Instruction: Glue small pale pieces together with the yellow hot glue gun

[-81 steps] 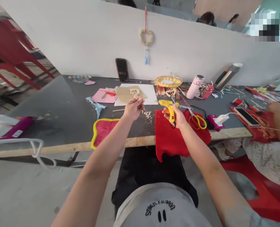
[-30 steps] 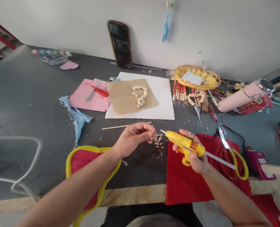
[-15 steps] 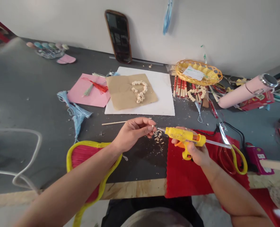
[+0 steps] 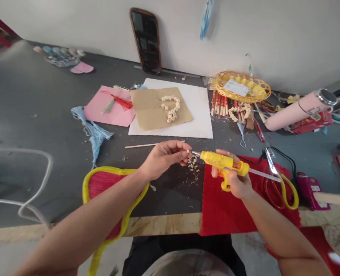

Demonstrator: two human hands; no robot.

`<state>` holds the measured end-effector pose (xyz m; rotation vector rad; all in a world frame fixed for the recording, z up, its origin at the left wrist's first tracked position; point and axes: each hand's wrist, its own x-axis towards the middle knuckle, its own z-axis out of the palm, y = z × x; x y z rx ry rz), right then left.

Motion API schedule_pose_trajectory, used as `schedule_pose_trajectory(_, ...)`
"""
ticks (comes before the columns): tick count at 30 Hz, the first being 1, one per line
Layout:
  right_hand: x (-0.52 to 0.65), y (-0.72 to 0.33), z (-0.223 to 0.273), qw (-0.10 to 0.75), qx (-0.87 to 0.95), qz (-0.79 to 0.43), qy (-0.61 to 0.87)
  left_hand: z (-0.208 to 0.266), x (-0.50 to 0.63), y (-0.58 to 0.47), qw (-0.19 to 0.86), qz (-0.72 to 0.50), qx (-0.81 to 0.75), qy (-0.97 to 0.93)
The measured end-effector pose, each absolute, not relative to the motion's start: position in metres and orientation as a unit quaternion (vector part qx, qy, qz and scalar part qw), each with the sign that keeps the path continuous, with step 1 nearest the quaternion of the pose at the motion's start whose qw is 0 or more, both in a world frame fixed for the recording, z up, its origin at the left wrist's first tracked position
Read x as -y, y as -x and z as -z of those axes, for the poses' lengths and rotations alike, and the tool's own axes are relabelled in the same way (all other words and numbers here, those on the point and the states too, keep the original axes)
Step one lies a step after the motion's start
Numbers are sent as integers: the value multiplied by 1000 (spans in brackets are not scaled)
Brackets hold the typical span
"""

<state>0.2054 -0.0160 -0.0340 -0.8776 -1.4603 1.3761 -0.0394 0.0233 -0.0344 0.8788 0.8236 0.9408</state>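
Between the thumb and fingertips of my left hand (image 4: 165,159) is a small pale wooden piece (image 4: 188,152). My right hand (image 4: 236,178) is wrapped round a yellow hot glue gun (image 4: 223,161), its metal nozzle pointing left at the piece, very close to it or touching. A clear glue stick (image 4: 263,174) sticks out of the gun's back end. Below the nozzle lie several loose wooden bits (image 4: 193,163). Farther back, a curved chain of such bits (image 4: 173,107) rests on brown paper (image 4: 147,111) over a white board (image 4: 203,115).
Scissors (image 4: 290,193) lie on red felt (image 4: 224,214) at the right. Behind are a yellow basket (image 4: 257,95), a pink bottle (image 4: 299,111) and a leaning phone (image 4: 146,42). Blue tassels (image 4: 95,134) and a yellow-edged pink piece (image 4: 109,180) sit left. A thin stick (image 4: 141,145) lies behind my left hand.
The glue gun's nozzle has come closer to the small wooden piece in my left hand. The whole view has shifted slightly; both hands keep their holds.
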Motion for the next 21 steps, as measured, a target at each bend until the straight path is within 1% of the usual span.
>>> schedule_pose_trajectory(13, 14, -206, 34, 429, 588, -568, 385, 32, -22, 38, 726, -417, -368, -404)
schedule_pose_trajectory(21, 13, -204, 30, 435, 610, -524, 404, 32, -21, 37, 714, -431, -370, -410)
